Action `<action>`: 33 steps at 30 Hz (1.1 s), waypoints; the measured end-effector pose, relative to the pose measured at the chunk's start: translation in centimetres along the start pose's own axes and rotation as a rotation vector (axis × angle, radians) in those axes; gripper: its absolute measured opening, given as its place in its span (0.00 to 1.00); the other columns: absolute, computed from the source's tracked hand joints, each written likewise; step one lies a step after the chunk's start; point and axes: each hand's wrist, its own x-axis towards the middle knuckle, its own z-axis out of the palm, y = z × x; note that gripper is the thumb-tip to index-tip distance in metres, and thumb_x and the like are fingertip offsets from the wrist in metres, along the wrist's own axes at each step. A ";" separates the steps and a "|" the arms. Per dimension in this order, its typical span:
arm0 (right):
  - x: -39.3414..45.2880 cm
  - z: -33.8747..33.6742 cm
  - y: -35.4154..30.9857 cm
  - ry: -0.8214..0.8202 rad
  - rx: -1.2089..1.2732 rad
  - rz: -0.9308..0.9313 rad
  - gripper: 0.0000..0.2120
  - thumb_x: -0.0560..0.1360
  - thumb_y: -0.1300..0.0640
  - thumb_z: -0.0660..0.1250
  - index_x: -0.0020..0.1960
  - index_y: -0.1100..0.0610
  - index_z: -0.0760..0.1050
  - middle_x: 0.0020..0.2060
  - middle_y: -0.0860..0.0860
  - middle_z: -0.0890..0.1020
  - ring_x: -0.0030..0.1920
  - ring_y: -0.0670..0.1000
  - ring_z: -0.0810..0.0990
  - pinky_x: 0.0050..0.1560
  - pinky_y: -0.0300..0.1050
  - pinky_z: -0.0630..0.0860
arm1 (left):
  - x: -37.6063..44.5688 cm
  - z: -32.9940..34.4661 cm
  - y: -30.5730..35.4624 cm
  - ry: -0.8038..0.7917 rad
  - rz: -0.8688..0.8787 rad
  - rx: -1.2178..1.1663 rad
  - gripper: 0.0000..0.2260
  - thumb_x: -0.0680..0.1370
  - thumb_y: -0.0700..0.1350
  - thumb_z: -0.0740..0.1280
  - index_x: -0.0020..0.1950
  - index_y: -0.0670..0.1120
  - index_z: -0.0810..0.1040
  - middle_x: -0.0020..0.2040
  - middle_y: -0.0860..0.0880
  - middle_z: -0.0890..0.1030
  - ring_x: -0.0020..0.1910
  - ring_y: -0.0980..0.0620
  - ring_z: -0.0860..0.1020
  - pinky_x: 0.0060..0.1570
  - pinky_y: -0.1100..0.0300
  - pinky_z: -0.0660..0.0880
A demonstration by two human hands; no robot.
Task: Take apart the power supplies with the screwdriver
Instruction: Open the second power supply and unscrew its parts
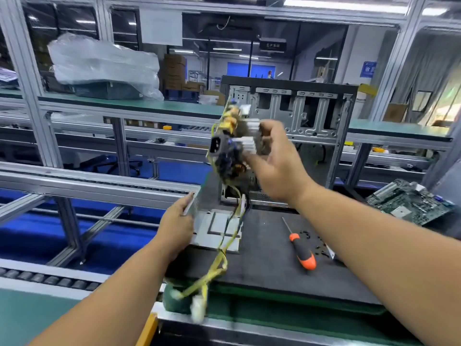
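My right hand (279,161) grips the power supply's circuit board (230,146) and holds it tilted in the air above the bench. The board carries a black mains socket, yellow coils and silver heat sinks. Its yellow wires (219,260) hang down to white connectors near the bench's front edge. My left hand (177,226) holds the left wall of the grey metal power supply case (214,231), which lies open on the black mat (269,268). The orange-and-black screwdriver (300,249) lies on the mat to the right, with small black screws (314,242) scattered beside it.
An empty computer chassis (294,113) stands upright behind the board. A green motherboard (409,204) lies at the right edge of the bench. Roller conveyor rails (74,181) run along the left. A plastic-wrapped box (104,68) sits on the far bench.
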 end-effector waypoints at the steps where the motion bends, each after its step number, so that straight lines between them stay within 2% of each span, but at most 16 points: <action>1: 1.0 -0.9 0.0 0.017 -0.046 0.018 0.24 0.78 0.57 0.74 0.68 0.56 0.67 0.56 0.50 0.81 0.56 0.45 0.82 0.58 0.41 0.78 | -0.2 -0.3 0.4 -0.025 -0.015 0.021 0.31 0.78 0.32 0.62 0.79 0.55 0.68 0.67 0.50 0.78 0.43 0.62 0.82 0.31 0.71 0.74; 3: 2.6 -2.7 0.4 0.045 -0.138 0.061 0.23 0.78 0.54 0.75 0.66 0.53 0.67 0.54 0.47 0.81 0.54 0.42 0.80 0.55 0.33 0.74 | -1.6 -0.7 1.3 0.025 0.059 0.135 0.35 0.75 0.40 0.63 0.81 0.56 0.62 0.71 0.50 0.73 0.60 0.45 0.78 0.47 0.60 0.77; 5: 3.4 -3.9 1.3 0.083 -0.166 0.148 0.22 0.77 0.51 0.75 0.64 0.51 0.67 0.52 0.45 0.81 0.52 0.40 0.80 0.51 0.30 0.73 | -3.6 -1.1 1.8 0.185 0.253 0.158 0.34 0.71 0.47 0.61 0.79 0.56 0.64 0.69 0.57 0.70 0.71 0.47 0.67 0.67 0.48 0.67; 6: 3.5 -4.2 1.8 0.108 -0.166 0.210 0.22 0.77 0.50 0.75 0.63 0.51 0.68 0.51 0.44 0.81 0.49 0.39 0.80 0.48 0.29 0.73 | -4.8 -1.3 2.1 0.223 0.321 0.110 0.31 0.71 0.50 0.60 0.76 0.56 0.67 0.67 0.59 0.71 0.70 0.49 0.67 0.70 0.45 0.64; 9: 3.7 -4.4 3.3 0.220 -0.182 0.421 0.20 0.77 0.45 0.75 0.59 0.55 0.71 0.45 0.43 0.79 0.40 0.37 0.78 0.38 0.24 0.70 | -8.2 -0.4 3.0 0.057 0.347 0.137 0.23 0.74 0.64 0.60 0.68 0.61 0.70 0.59 0.59 0.75 0.61 0.54 0.72 0.64 0.43 0.71; 11: 3.7 -4.0 3.7 0.266 -0.003 0.624 0.23 0.75 0.43 0.75 0.56 0.60 0.76 0.46 0.50 0.80 0.41 0.47 0.80 0.46 0.38 0.79 | -10.1 1.1 3.5 -0.112 0.337 0.279 0.33 0.70 0.75 0.63 0.72 0.65 0.64 0.62 0.62 0.73 0.62 0.60 0.72 0.64 0.51 0.71; 12: 3.7 -3.6 3.4 0.288 0.159 0.751 0.24 0.75 0.43 0.75 0.57 0.63 0.78 0.49 0.53 0.82 0.40 0.52 0.82 0.46 0.48 0.84 | -10.7 1.9 3.8 -0.158 0.320 0.318 0.39 0.67 0.78 0.64 0.74 0.67 0.60 0.64 0.63 0.72 0.63 0.62 0.72 0.64 0.54 0.72; 13: 3.6 -3.3 3.0 0.294 0.304 0.863 0.22 0.75 0.45 0.75 0.57 0.62 0.81 0.51 0.55 0.84 0.36 0.53 0.85 0.38 0.50 0.85 | -11.1 2.7 4.0 -0.185 0.293 0.335 0.42 0.64 0.79 0.66 0.75 0.68 0.57 0.65 0.63 0.71 0.63 0.62 0.72 0.64 0.55 0.72; 15: 3.2 -2.8 2.3 0.250 0.436 1.033 0.14 0.77 0.46 0.74 0.54 0.57 0.82 0.42 0.54 0.86 0.26 0.53 0.83 0.23 0.40 0.74 | -11.3 3.7 4.7 -0.241 0.183 0.297 0.43 0.65 0.74 0.72 0.74 0.69 0.56 0.64 0.62 0.73 0.59 0.58 0.77 0.59 0.56 0.76; 17: 2.5 -2.6 2.2 0.225 0.512 1.137 0.11 0.77 0.46 0.73 0.53 0.52 0.82 0.36 0.52 0.84 0.22 0.51 0.80 0.23 0.37 0.70 | -11.0 4.1 5.2 -0.325 -0.005 0.063 0.34 0.73 0.59 0.76 0.74 0.64 0.62 0.58 0.53 0.80 0.47 0.52 0.83 0.42 0.56 0.78; 20: 1.1 -2.7 2.5 0.228 0.554 1.257 0.14 0.79 0.45 0.72 0.58 0.54 0.79 0.49 0.57 0.81 0.16 0.48 0.74 0.17 0.37 0.70 | -10.4 3.4 5.9 -0.455 -0.258 -0.444 0.17 0.80 0.39 0.71 0.68 0.48 0.75 0.47 0.40 0.85 0.31 0.48 0.80 0.24 0.60 0.68; 23: -0.6 -3.0 3.4 0.265 0.512 1.404 0.17 0.80 0.42 0.68 0.60 0.54 0.76 0.57 0.56 0.81 0.17 0.49 0.75 0.20 0.38 0.76 | -7.8 1.1 7.2 -0.437 -0.297 -0.788 0.12 0.78 0.38 0.67 0.60 0.43 0.82 0.42 0.43 0.81 0.30 0.51 0.75 0.24 0.62 0.70; 25: -1.5 -3.4 3.9 0.235 0.526 1.510 0.20 0.80 0.42 0.68 0.65 0.54 0.77 0.58 0.58 0.82 0.25 0.52 0.80 0.27 0.39 0.79 | -5.4 -0.6 8.6 -0.350 -0.271 -0.903 0.12 0.81 0.37 0.62 0.59 0.42 0.82 0.41 0.44 0.81 0.32 0.52 0.76 0.27 0.62 0.74; 27: -2.5 -3.8 4.0 0.189 0.556 1.602 0.22 0.81 0.44 0.69 0.69 0.56 0.75 0.55 0.63 0.81 0.33 0.56 0.82 0.30 0.45 0.82 | -3.2 -1.7 9.8 -0.237 -0.197 -0.913 0.12 0.83 0.35 0.59 0.57 0.41 0.82 0.41 0.44 0.81 0.32 0.52 0.78 0.28 0.62 0.76; 29: -3.3 -4.0 3.8 0.172 0.577 1.661 0.20 0.81 0.47 0.71 0.67 0.57 0.76 0.48 0.64 0.78 0.32 0.58 0.81 0.26 0.50 0.82 | -1.3 -2.5 10.9 -0.143 -0.084 -0.896 0.12 0.83 0.34 0.59 0.54 0.41 0.81 0.40 0.44 0.81 0.33 0.52 0.79 0.31 0.61 0.77; 33: -5.2 -3.3 3.6 0.159 0.572 1.683 0.16 0.80 0.48 0.72 0.61 0.58 0.77 0.44 0.61 0.79 0.34 0.54 0.81 0.29 0.47 0.81 | 1.6 -2.9 13.0 -0.104 0.048 -0.838 0.11 0.83 0.32 0.59 0.52 0.41 0.81 0.38 0.46 0.83 0.33 0.52 0.80 0.34 0.61 0.78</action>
